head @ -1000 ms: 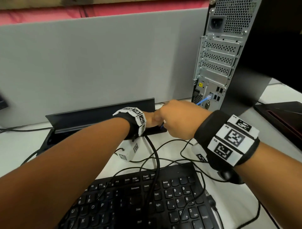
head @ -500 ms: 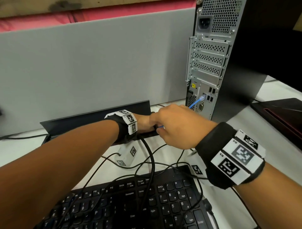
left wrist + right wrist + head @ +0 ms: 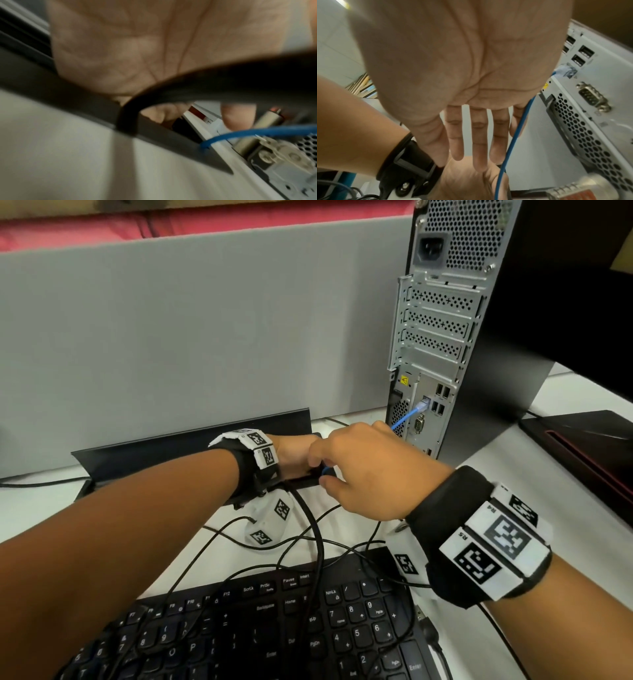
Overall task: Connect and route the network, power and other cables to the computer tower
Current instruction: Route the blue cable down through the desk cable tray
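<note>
The computer tower (image 3: 442, 337) stands at the right with its rear panel facing me. A blue network cable (image 3: 406, 419) is plugged into a port (image 3: 423, 405) and runs down to the right end of a black cable tray (image 3: 191, 443). My left hand (image 3: 294, 455) reaches into that tray end, its fingers hidden. My right hand (image 3: 370, 470) lies over it. In the right wrist view its fingers (image 3: 477, 148) are straight and spread, touching the back of the left hand (image 3: 467, 178), and the blue cable (image 3: 520, 121) passes beside the little finger. A thick black cable (image 3: 223, 83) crosses below the left palm.
A black keyboard (image 3: 274, 628) lies in front with several thin black cables looped over it. A grey partition (image 3: 171, 337) backs the tray. The tower's power socket (image 3: 431, 249) holds no plug. A dark red-edged device (image 3: 589, 446) lies at the right.
Both hands stay together at the tray's right end. The right hand has sunk slightly over the left, and the view has shifted so that the tower sits more to the left.
</note>
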